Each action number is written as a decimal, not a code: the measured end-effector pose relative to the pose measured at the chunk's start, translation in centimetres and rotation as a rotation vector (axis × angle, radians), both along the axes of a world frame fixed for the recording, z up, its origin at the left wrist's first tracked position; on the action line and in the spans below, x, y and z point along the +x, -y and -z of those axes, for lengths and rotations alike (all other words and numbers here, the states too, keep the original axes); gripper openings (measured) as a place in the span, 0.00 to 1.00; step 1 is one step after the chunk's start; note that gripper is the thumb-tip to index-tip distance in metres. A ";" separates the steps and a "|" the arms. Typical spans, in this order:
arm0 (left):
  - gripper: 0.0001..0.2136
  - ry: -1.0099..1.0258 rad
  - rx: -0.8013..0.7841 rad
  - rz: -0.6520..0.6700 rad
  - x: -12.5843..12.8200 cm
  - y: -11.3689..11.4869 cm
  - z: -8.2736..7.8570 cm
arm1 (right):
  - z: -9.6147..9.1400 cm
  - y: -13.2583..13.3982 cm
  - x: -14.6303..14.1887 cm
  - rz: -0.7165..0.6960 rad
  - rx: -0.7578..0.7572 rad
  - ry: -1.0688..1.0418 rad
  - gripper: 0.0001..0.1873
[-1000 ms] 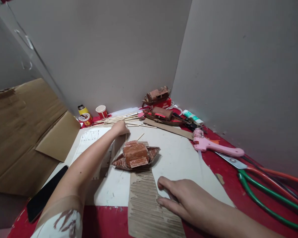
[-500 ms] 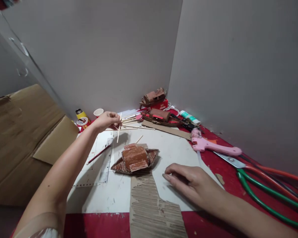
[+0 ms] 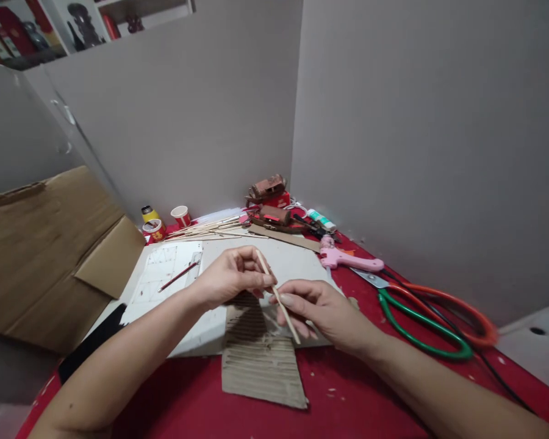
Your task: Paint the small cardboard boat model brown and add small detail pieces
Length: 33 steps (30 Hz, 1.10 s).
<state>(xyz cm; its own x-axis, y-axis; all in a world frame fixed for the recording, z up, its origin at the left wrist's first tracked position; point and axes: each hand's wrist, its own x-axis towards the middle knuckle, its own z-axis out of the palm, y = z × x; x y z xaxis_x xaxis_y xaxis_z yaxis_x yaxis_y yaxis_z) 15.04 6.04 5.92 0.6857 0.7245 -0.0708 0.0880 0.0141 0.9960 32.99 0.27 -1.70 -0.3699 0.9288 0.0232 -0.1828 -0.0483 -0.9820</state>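
Observation:
My left hand (image 3: 231, 277) and my right hand (image 3: 313, 308) meet above the middle of the table and both pinch one thin wooden stick (image 3: 278, 297), which slants down to the right. Under the hands lies a strip of corrugated cardboard (image 3: 261, 360) on a white board (image 3: 297, 259). The small brown cardboard boat that sat on the board is hidden behind my hands. A bundle of more wooden sticks (image 3: 208, 228) lies at the back of the table.
A pink glue gun (image 3: 348, 261) and large green and orange scissors (image 3: 427, 326) lie to the right. Paper cups (image 3: 180, 215), a yellow bottle (image 3: 149, 214) and other model boats (image 3: 269, 201) sit at the back. A red pencil (image 3: 178, 276), ruler sheet and open cardboard box (image 3: 50, 256) are left.
My left hand picked a stick from the bundle at the back and brought it toward me. My right hand rose from the board and took hold of the same stick.

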 end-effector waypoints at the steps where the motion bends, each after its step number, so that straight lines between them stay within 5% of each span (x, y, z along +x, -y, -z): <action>1: 0.19 -0.025 0.028 -0.017 0.1 0.4 0.2 | 0.0 0.1 0.1 -0.010 -0.012 -0.005 0.25; 4: 0.17 -0.122 0.112 -0.125 -1.3 0.2 0.3 | -0.3 0.4 0.6 -0.032 -0.026 -0.019 0.23; 8: 0.09 -0.322 0.289 -0.378 -6.7 -2.7 0.6 | -0.5 0.8 1.1 0.011 -0.025 -0.076 0.23; 14: 0.16 -0.873 0.372 -0.482 -14.8 -7.5 3.8 | -0.4 0.7 1.2 0.031 -0.003 -0.091 0.22; 21: 0.16 -1.133 0.377 -0.393 -16.3 -9.3 6.6 | 0.4 -0.3 0.9 0.051 -0.012 -0.018 0.24; 25: 0.16 -1.164 0.380 -0.404 -17.9 -9.6 6.3 | 0.7 -0.5 0.9 0.077 -0.039 -0.010 0.24; 33: 0.16 -1.175 0.418 -0.639 -21.5 -8.1 5.1 | 0.4 -0.3 0.4 0.159 -0.076 0.039 0.26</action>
<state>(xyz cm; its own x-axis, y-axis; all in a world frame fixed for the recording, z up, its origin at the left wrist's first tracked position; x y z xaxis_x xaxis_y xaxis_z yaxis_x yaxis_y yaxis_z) -6.45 14.10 0.87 -0.0749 0.9947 -0.0705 0.9537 0.0922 0.2864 33.41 0.55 -2.07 -0.2174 0.9742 -0.0611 -0.1555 -0.0964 -0.9831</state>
